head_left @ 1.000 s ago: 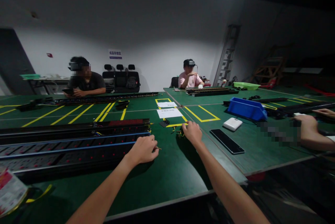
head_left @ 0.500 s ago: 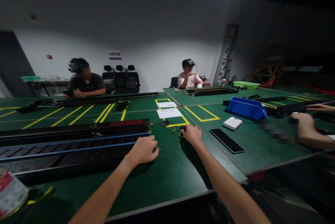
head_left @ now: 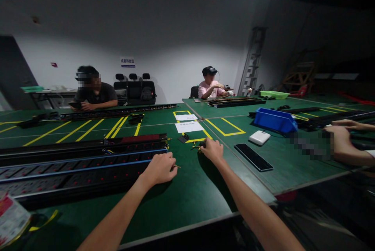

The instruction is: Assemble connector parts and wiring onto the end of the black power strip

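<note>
My left hand [head_left: 160, 168] is closed beside the right ends of long black power strips [head_left: 111, 174] with red dots. A short thin brownish tip pokes out past its fingers, but the rest of that piece is hidden. My right hand [head_left: 213, 150] pinches a small black part [head_left: 202, 146] just above or on the green table. Short yellow wires [head_left: 195, 146] stick out to the left of that part. A small black piece [head_left: 184, 138] lies behind my hands, near white paper labels [head_left: 189, 126].
A phone [head_left: 253, 157], a white case [head_left: 259, 137] and a blue bin [head_left: 275, 121] stand to the right. A co-worker's hands [head_left: 342, 139] are at the right edge. Two people sit across the green table [head_left: 187, 204]. A printed bag [head_left: 13, 217] lies front left.
My right hand has shifted slightly left with the black part. My left hand is nearly still. The far person in pink has lowered a hand from near the face.
</note>
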Motion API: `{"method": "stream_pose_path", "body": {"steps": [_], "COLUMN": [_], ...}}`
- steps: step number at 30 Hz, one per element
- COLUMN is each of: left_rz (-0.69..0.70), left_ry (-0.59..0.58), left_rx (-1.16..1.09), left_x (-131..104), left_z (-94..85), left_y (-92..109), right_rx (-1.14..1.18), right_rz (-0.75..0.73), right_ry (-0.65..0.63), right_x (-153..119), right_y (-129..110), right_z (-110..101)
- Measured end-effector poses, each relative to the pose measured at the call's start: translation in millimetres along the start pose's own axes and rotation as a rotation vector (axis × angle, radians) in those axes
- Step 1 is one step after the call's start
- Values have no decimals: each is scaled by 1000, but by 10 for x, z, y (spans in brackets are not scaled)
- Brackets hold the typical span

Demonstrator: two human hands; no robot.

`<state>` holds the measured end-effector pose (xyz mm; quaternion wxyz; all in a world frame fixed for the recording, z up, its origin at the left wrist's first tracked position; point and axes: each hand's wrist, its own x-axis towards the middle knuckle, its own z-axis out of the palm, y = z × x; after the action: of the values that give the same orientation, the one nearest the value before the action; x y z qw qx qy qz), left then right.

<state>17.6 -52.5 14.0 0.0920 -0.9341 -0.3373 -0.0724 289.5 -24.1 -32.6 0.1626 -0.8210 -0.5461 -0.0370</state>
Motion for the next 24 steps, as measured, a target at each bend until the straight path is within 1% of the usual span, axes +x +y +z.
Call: {"method": "stream_pose_path", "body": {"steps": [5, 8, 11, 13, 15, 17, 19, 22, 24], "left_rz": [0, -4, -4, -4, -1, 1, -6, -13, -10], "left_ry": [-1, -1, -1, -6, -9, -4, 1, -1, -6], "left_rx": [-6, -15, -9, -3, 0, 0, -1, 4, 7], "left_x": [-4, -4, -4, -4, -5, -5, -4, -5, -8], "left_z": [-9, -9, -3, 2, 5, 5, 0, -10, -9], "left_y": [2, 2, 0, -1, -2, -1, 0, 6, 13], "right_rx": [82, 194, 414, 619, 840, 1078, 1326, 1670, 1820], "right_rz": [8, 2, -37, -49, -34, 5, 66, 140, 143], "right_ry": [81, 145, 217, 260, 274, 233, 146, -33, -161], "right_x": [-19, -11, 11, 20, 19, 8, -6, -18, -22], "right_y": [-37, -55, -76, -101, -136, -179, -217, -244, -243], "right_z": [-29, -38, -25, -6, 11, 18, 10, -21, -43]}}
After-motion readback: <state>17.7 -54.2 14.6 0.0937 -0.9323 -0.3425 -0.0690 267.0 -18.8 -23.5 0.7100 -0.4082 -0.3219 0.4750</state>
